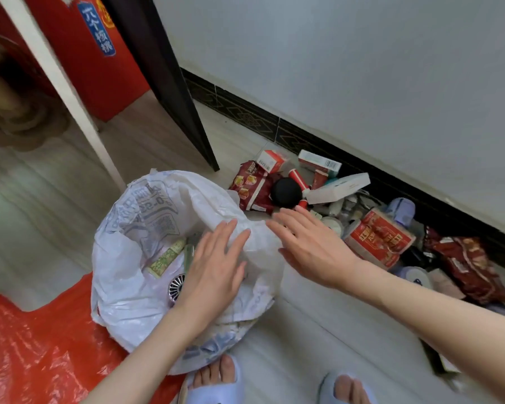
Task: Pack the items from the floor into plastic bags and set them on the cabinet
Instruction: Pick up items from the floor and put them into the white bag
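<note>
The left hand (216, 266) lies flat on the white bag (134, 258). The right hand (306, 246) hovers flat beside it, holding nothing.

Two plastic bags (134, 287), two hands (213, 269), two slippers (213, 383).

Materials and finishes: floor-level items

White bag (146, 258): thin, crinkled, semi-translucent plastic film with grey print. Red bag (41, 345): glossy, wrinkled plastic film. Snack packets (250, 186): shiny dark red foil-like wrap. Boxes (337, 188): smooth printed cardboard. Black ball (285, 191): matt surface. Floor (318, 330): smooth pale tiles with faint veining. Skirting (245, 112): dark patterned tile. Slippers (213, 386): matt pale blue, soft-looking.
</note>
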Tool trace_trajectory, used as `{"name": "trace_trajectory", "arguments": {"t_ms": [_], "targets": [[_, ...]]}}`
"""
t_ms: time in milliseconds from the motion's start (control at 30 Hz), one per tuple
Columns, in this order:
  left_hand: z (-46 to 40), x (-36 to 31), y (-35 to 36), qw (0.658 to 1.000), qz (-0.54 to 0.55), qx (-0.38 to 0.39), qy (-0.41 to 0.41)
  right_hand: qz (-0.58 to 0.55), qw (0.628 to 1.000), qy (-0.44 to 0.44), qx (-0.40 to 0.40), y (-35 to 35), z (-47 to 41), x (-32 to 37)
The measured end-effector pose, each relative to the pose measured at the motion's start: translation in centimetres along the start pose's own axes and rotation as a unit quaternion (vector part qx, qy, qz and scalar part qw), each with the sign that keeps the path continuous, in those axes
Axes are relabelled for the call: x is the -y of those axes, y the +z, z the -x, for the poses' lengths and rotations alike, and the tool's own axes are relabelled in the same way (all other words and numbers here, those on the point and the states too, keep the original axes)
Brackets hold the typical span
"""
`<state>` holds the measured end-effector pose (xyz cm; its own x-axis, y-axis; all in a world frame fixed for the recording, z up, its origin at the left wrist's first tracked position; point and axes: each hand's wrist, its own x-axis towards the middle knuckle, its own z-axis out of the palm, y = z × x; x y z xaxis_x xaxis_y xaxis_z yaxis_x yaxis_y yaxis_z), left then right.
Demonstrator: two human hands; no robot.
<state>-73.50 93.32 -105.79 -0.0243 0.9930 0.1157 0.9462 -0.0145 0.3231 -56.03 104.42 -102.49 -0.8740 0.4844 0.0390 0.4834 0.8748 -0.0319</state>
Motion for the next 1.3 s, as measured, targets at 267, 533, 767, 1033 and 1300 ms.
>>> {"name": "trace_trajectory", "arguments": {"t_ms": [267, 533, 767, 1033, 1300], "targets": [[-8.9, -5.9, 5.6, 0.988, 0.059, 0.102, 0.101, -0.132, 0.942, 0.309, -0.006, 4.7, 6.0, -7.8], [-15.7, -6.7, 13.2, 0.979, 0.021, 0.202, 0.033, -0.147, 0.926, 0.342, 0.058, 10.1, 4.2, -11.1], [-16.1, -6.9, 14.7, 0.982, 0.061, 0.178, -0.006, -0.146, 0.932, 0.324, 0.074, 11.1, 4.0, -11.5], [-16.2, -7.4, 14.3, 0.984, 0.076, 0.153, -0.043, -0.164, 0.922, 0.345, 0.065, 10.3, 3.8, -11.1], [-15.8, -7.7, 13.6, 0.960, 0.222, 0.080, -0.151, -0.201, 0.912, 0.357, 0.027, 9.2, 4.7, -9.7]]}}
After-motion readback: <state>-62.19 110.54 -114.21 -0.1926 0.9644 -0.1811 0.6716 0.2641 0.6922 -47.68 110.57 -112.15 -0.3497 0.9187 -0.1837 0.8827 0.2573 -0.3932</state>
